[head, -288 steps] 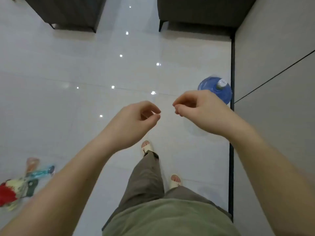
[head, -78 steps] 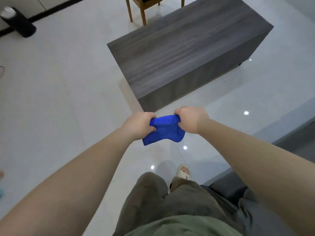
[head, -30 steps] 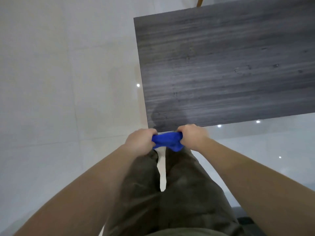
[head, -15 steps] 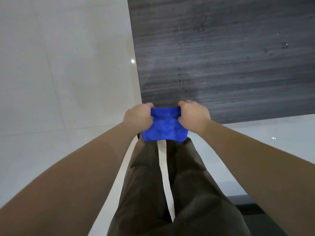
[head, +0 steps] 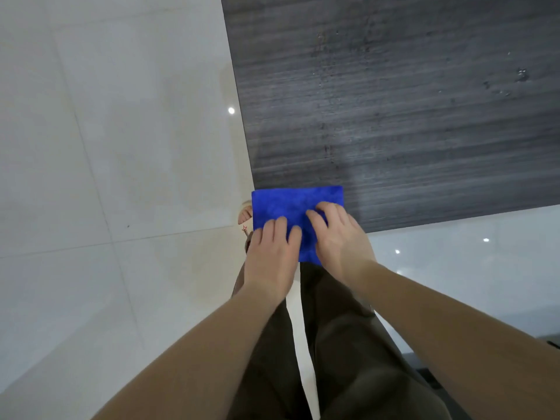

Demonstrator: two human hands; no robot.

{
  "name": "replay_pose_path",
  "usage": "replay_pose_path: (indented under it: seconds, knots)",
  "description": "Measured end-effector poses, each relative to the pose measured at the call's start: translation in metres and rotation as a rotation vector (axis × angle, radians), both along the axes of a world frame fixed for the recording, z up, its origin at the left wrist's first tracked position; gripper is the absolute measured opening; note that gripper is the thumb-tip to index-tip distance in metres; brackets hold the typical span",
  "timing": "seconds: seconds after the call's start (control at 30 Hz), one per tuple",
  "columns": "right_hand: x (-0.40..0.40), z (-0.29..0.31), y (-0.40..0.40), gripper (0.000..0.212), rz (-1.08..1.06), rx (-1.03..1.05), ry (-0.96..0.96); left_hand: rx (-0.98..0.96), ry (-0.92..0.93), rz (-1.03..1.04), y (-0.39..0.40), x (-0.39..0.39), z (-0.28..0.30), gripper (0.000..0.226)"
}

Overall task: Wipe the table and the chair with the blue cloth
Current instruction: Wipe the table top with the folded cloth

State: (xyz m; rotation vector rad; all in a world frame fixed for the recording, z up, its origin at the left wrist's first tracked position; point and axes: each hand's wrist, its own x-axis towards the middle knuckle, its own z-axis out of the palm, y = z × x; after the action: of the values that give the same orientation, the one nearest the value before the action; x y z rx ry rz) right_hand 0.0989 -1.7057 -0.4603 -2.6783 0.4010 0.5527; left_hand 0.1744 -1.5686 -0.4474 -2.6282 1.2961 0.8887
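Note:
The blue cloth point(head: 288, 204) lies spread as a flat rectangle on the near left corner of the dark grey wood-grain table point(head: 394, 101). My left hand point(head: 272, 253) rests on its near left part with fingers laid flat. Beside it, my right hand point(head: 339, 237) presses on the cloth's near right part, fingers slightly bent on top. The cloth's near edge hangs a little past the table edge and is partly hidden by my hands. No chair is in view.
Glossy white floor tiles point(head: 106, 177) lie left of the table and to the right below its near edge. My legs in dark trousers point(head: 333, 344) stand right at the table's corner. Small specks point(head: 521, 75) dot the tabletop at far right.
Both hands let go of the bunched cloth they gripped; it now lies flat on the table corner, with my hands resting on top. The view has moved closer over the table.

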Motion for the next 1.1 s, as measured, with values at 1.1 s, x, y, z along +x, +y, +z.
replay_pose_path:
  seconds: [1.1]
  knots:
    - [0.08, -0.03, -0.044, 0.072, -0.04, 0.003, 0.03, -0.196, -0.22, 0.142, -0.055, 0.071, -0.049, 0.035]
